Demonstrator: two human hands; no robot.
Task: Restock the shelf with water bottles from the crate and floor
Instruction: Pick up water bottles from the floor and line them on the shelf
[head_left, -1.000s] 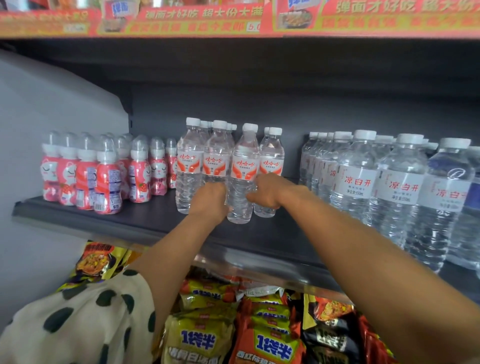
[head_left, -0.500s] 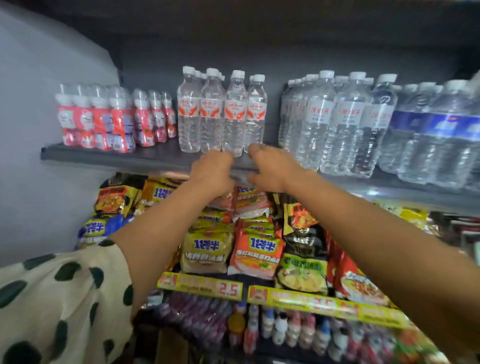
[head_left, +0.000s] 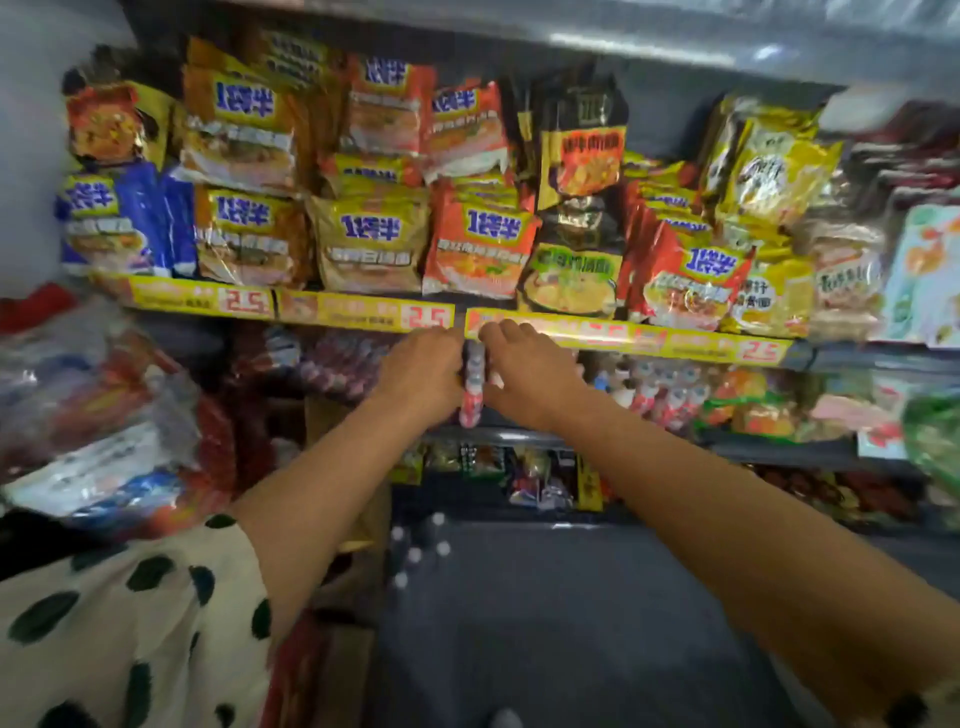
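Noodle-packet shelf (head_left: 363, 317) behind; both hands, left (head_left: 421, 376) and right (head_left: 524, 374), side by side, grip unclear

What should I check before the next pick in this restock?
1. Floor stock in view: ok, white-capped clear water bottles stand low between the forearms.
2. Left hand and right hand empty: cannot tell, fingers face away.
3. Crate located: cannot tell.
4. Water shelf in view: not ok, only the yellow-edged noodle packet shelf and the shelves below it show.
5. Picture sharp enough to aim: not ok, blurred.
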